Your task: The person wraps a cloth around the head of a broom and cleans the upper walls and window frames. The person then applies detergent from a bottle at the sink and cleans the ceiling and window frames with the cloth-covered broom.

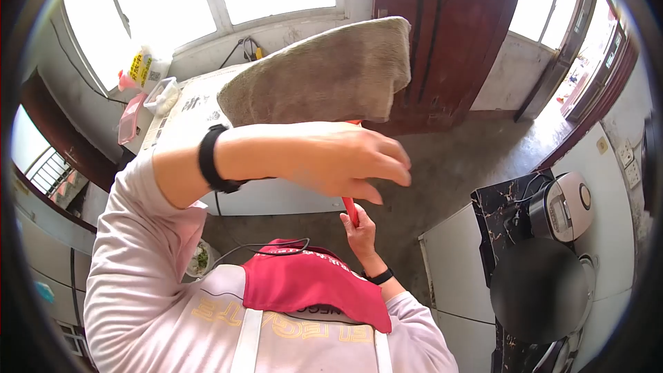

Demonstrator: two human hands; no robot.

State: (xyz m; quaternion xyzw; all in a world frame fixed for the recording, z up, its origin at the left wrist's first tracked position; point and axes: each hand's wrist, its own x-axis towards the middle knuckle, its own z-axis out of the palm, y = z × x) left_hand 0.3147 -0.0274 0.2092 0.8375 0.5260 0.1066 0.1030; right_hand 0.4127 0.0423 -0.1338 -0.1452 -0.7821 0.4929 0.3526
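A red handle (351, 212) rises from my right hand (360, 232), whose fingers are wrapped around its lower visible part. It passes behind my left hand (356, 159) and shows again as a bit of red under a large grey-brown fuzzy cloth (321, 72). Cloth and handle look like a flat mop held with its head raised. My left arm reaches across in front of my chest, a black band on the wrist. The left fingers are apart and slightly bent, pointing right, with nothing visible in them; whether the palm touches the handle is hidden.
A white-topped table (197, 100) with a plastic box (162, 97) stands behind the cloth. At right, a rice cooker (561, 207) and a round dark object (540, 290) sit on a black marbled counter (492, 217). A dark red cabinet (442, 48) stands at the back.
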